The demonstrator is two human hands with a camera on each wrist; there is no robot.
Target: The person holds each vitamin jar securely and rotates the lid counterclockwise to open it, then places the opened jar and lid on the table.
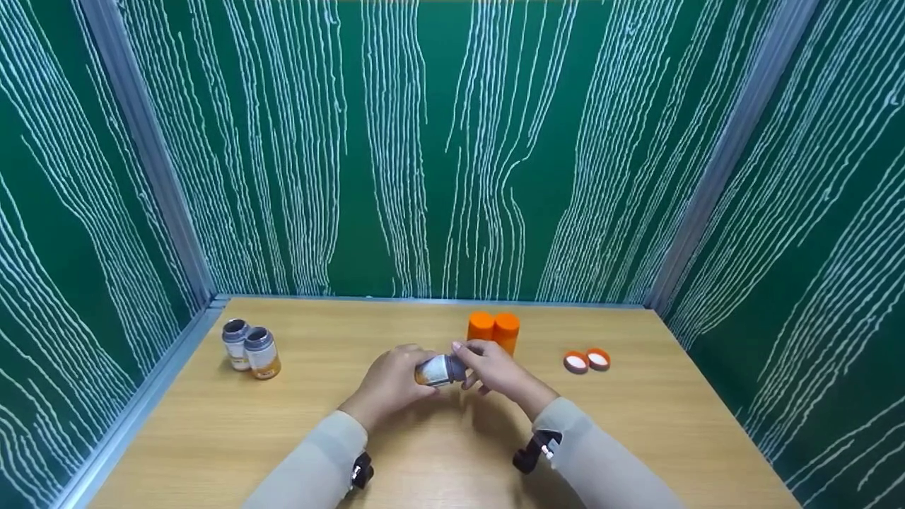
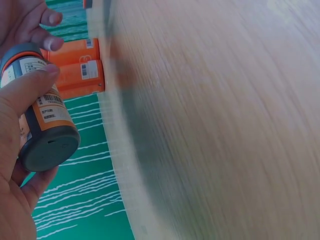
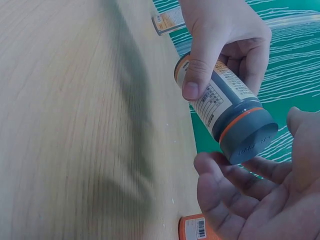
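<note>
My left hand (image 1: 396, 378) grips a dark grey bottle (image 1: 433, 370) with a white and orange label, thumb on one side and fingers on the other. The bottle is tilted above the table, and its grey cap (image 3: 248, 136) with an orange ring is on it. Around the cap end is my right hand (image 1: 493, 366), its fingers loosely bent. In the right wrist view its thumb stands apart from the cap, with the fingers (image 3: 235, 182) just below; whether a fingertip touches is unclear. Behind the hands stand two orange bottles (image 1: 506, 332), partly hidden by the right hand.
Two lidless grey bottles (image 1: 262, 353) with white and orange labels stand at the left of the wooden table (image 1: 283, 438). Two caps (image 1: 575, 363) lie with white insides up at the right. Green panels (image 1: 452, 212) with white lines enclose the back and sides.
</note>
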